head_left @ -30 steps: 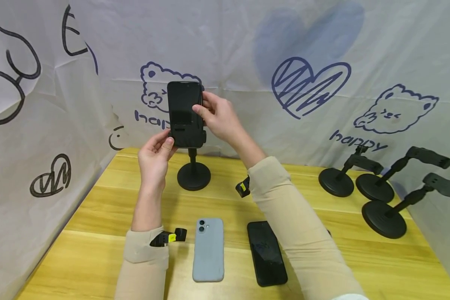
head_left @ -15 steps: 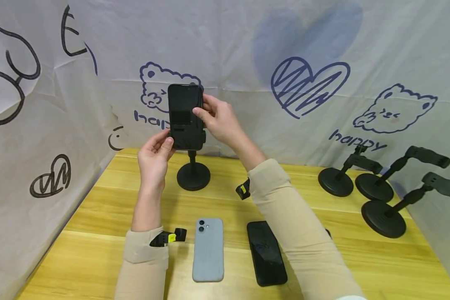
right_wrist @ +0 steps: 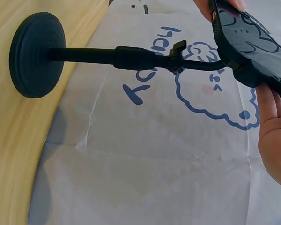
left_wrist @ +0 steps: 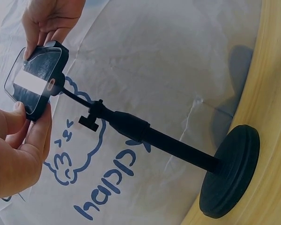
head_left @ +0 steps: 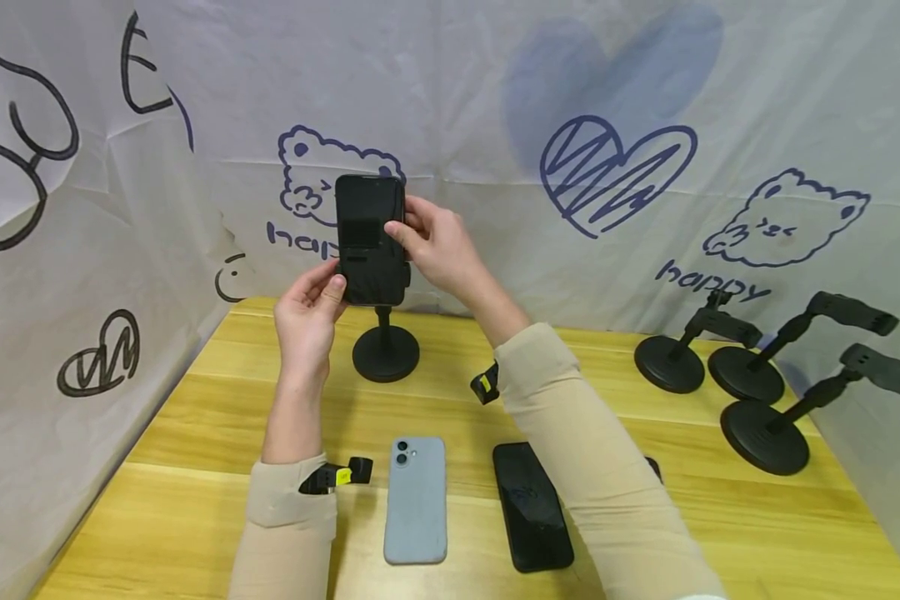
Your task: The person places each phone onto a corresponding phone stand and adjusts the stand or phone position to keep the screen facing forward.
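Head view. Upright phone (head_left: 367,200), dark screen facing the person, raised above the table (head_left: 210,437) in front of a black stand (head_left: 386,354). Left hand (head_left: 307,321) pinches its lower left corner, thumb in front; right hand (head_left: 446,250) pinches the right edge higher up, thumb on the screen, fingers behind. Change over the last second: phone slightly lower, right hand down with it; left hand and stand base hardly shifted. My reading: the phone is being settled down onto the stand's head, late in that step, neither hand free of it. Grey-blue phone (head_left: 416,508) lies camera side up, second dark phone (head_left: 528,508) near it; three further stands (head_left: 767,437) at the right.

Left wrist view. Phone lies against the black holder (left_wrist: 60,58) at the top of the stand. Left thumb on the phone's near edge, fingers curled beneath; right hand's fingertips at the opposite edge. Knob (left_wrist: 89,123) on the neck, untouched.

Right wrist view. Holder behind the phone, right fingers close below it; left hand only partly in frame. Cannot tell whether the holder grips the phone; judge it unwise to let go before that is sure.
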{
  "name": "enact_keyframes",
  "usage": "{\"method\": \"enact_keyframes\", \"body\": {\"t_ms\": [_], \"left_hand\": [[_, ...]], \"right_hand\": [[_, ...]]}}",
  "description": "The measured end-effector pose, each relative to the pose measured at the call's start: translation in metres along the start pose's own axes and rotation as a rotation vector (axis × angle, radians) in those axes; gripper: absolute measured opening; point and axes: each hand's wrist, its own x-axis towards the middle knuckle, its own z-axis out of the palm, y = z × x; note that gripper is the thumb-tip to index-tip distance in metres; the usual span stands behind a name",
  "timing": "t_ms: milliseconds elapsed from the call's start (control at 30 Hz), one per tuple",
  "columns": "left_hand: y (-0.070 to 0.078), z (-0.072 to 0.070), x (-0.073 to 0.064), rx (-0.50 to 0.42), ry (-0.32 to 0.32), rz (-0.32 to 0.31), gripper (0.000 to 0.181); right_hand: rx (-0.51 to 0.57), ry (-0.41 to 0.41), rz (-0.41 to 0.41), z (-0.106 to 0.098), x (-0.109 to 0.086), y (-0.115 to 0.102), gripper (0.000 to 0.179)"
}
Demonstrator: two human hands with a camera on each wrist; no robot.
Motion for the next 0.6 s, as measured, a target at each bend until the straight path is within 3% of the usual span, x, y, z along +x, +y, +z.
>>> {"method": "enact_keyframes", "body": {"t_ms": [600], "left_hand": [[-0.0019,-0.0004,0.0003,0.001,-0.006,0.032,0.036]], "right_hand": [[0.008,0.015,-0.035,0.0025,-0.0047,0.0025,0.045]]}}
